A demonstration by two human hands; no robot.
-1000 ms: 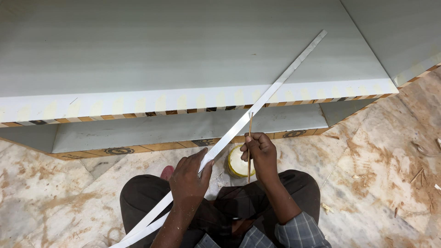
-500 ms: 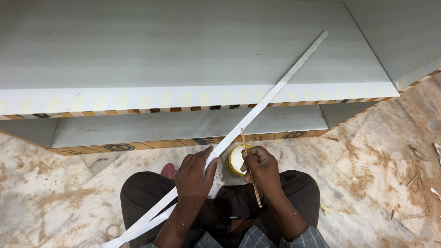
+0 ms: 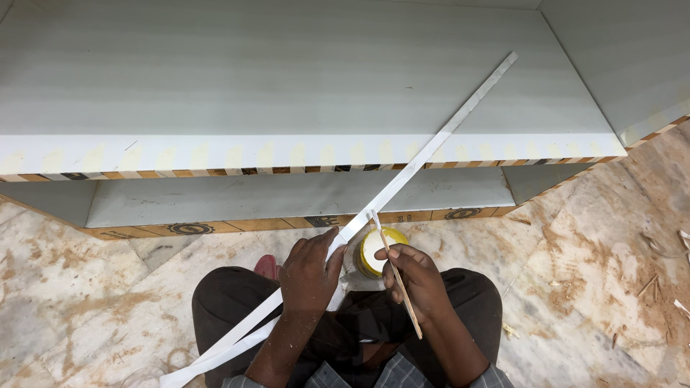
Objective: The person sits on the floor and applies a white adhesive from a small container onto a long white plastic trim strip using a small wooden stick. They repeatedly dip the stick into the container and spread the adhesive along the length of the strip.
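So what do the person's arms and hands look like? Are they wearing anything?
Both hands are bare: the left hand and right hand have no gloves, rings or watch showing. The forearms are bare too. Near the bottom edge there is grey checked cloth, though whether it is sleeves is unclear.

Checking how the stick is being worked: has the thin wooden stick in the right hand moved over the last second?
Yes. The thin wooden stick stood upright with its tip near the striped board edge; its top now lies lower, by the yellow round tin.

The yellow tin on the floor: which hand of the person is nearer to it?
Right. The right hand, holding a thin stick, lies just beside and below the yellow tin. The left hand grips the long white strip farther to the tin's left.
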